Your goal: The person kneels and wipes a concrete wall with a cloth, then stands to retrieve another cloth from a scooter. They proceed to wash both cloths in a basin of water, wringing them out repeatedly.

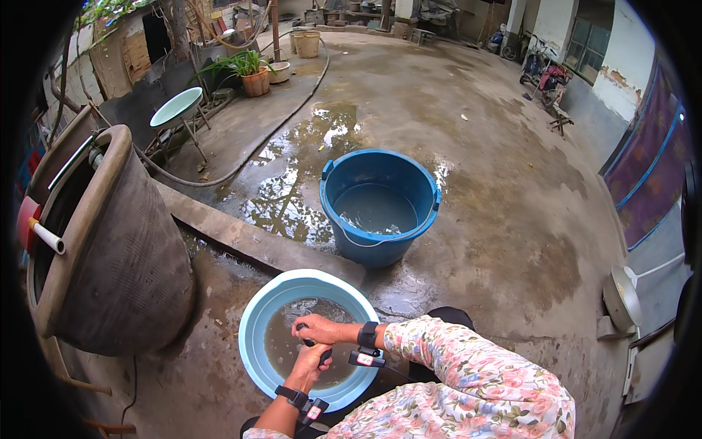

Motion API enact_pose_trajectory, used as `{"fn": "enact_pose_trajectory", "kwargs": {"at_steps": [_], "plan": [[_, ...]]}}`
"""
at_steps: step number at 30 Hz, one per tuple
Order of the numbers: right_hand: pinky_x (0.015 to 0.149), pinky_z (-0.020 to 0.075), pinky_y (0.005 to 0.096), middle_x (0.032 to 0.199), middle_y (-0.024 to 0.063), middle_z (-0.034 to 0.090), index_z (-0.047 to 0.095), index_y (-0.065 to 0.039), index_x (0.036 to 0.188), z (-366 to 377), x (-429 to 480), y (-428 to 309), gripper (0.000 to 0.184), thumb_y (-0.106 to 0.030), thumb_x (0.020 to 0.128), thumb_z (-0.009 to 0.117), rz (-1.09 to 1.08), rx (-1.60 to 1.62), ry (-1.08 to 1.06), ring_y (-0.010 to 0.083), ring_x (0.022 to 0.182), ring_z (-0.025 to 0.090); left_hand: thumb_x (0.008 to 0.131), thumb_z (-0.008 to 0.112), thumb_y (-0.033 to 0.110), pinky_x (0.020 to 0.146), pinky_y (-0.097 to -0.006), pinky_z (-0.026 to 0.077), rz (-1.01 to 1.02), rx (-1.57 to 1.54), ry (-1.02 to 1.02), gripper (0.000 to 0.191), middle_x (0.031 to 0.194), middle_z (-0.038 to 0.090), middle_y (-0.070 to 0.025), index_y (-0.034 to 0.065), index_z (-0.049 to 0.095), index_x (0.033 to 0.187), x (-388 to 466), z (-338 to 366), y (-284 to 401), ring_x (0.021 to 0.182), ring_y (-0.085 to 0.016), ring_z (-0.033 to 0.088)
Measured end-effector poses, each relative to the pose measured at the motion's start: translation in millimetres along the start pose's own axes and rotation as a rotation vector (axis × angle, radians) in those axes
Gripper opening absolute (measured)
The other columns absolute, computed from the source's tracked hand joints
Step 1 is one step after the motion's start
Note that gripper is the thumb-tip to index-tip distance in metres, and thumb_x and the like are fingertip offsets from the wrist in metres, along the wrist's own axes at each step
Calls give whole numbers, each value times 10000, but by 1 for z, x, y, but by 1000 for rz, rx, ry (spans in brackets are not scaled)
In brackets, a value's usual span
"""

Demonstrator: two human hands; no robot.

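Observation:
Both hands are together over a light blue plastic basin (253, 340) on the ground before me. My right hand (319, 329) grips a small dark item (326, 358), which looks like bunched wet cloth. My left hand (309, 362) is closed around the same item, just below and against the right. Most of it is hidden inside the fists. Murky brown water (285, 324) fills the basin's bottom. Just beyond the basin stands a blue plastic bucket (378, 249) with a wire handle, partly filled with greyish water.
A large clay vat (126, 269) stands at left beside a low concrete curb (247, 230). A hose (263, 140) runs across the wet concrete yard. Farther off are a pale green washbasin (178, 107) on a stand and a potted plant (255, 82). A metal pan (622, 296) is at right.

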State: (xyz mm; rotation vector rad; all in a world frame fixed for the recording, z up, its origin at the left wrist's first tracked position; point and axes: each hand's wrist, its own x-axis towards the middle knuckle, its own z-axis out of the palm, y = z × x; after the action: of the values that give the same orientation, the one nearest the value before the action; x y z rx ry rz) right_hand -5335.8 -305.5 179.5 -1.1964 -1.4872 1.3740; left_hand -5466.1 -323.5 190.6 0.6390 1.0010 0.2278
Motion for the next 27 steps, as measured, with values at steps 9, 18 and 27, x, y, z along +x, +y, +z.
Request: {"fn": "enact_pose_trajectory", "kwargs": {"at_steps": [9,18,27], "plan": [[728,459,416,810,207,608,578,-19,864,20,-3,29,201,-186,781,505,163,-255,230,368,774,581,752,649,155,379,-265,320,74,373,239,132,606,504,-13,52,575,789,11,9,-18,463,-101,466],[687,472,370,744,149,612,597,-15,849,17,-1,28,226,-220,772,544,182,-82,414,260,717,594,688,688,136,445,-258,401,294,467,187,273,727,561,-12,43,579,921,13,9,-7,582,-108,537],[798,442,278,1010,59,563,560,-69,1077,-26,12,-16,385,-345,820,639,222,899,151,142,894,523,754,676,140,447,-220,365,165,-94,-177,232,670,523,4,74,518,911,-26,4,33,520,-96,488]]}}
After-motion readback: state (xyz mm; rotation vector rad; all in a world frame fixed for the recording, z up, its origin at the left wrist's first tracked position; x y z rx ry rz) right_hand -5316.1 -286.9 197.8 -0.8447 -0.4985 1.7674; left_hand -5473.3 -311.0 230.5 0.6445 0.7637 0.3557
